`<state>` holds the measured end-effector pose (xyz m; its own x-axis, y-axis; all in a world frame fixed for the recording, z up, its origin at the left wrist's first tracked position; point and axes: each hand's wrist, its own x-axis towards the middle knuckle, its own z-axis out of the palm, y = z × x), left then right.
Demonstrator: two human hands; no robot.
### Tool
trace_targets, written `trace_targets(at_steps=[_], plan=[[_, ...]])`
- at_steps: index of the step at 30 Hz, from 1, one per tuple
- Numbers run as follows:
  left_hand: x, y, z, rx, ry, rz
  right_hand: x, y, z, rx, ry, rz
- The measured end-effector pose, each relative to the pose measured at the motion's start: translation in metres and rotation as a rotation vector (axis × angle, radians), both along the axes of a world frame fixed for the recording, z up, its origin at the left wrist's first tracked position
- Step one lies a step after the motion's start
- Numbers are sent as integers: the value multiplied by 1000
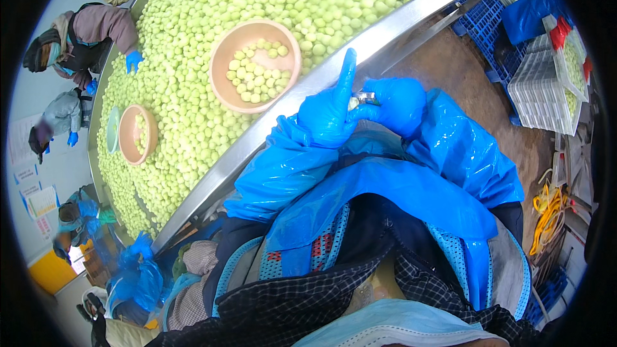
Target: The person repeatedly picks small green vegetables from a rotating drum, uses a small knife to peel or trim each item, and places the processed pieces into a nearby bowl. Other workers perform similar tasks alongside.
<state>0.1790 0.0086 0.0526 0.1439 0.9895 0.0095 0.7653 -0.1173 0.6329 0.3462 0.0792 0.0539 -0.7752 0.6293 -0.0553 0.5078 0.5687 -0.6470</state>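
My left hand point(328, 113), in a blue glove, is raised by the metal rim with its index finger stretched out. Its other fingers hold a small pale round piece point(354, 103), mostly hidden. Close against it, my right hand point(397, 106), gloved in blue too, grips a small metal tool point(365, 97); its exact kind is unclear. Beyond my hands, many pale green round fruits point(178, 72) fill a large steel-rimmed table point(308, 89). A peach-coloured plastic bowl point(219, 74) rests on the fruits, holding several yellower ones.
A second peach bowl point(126, 142) and a light green bowl point(113, 130) sit farther left. Co-workers point(99, 26) stand along the far side, another point(137, 279) at my left. At right are blue pallets point(491, 33), stacked white crates point(544, 86) and a yellow hose point(547, 212).
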Motion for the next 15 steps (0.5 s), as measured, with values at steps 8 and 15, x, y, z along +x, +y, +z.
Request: trace_targets(at_steps=[8,15], plan=[[2,4,-14,3,-122,-27,6,-9,-20,75,-5,-72],[-6,-3,-10,21,-250,139,29,8,-20,-222,25,-129]])
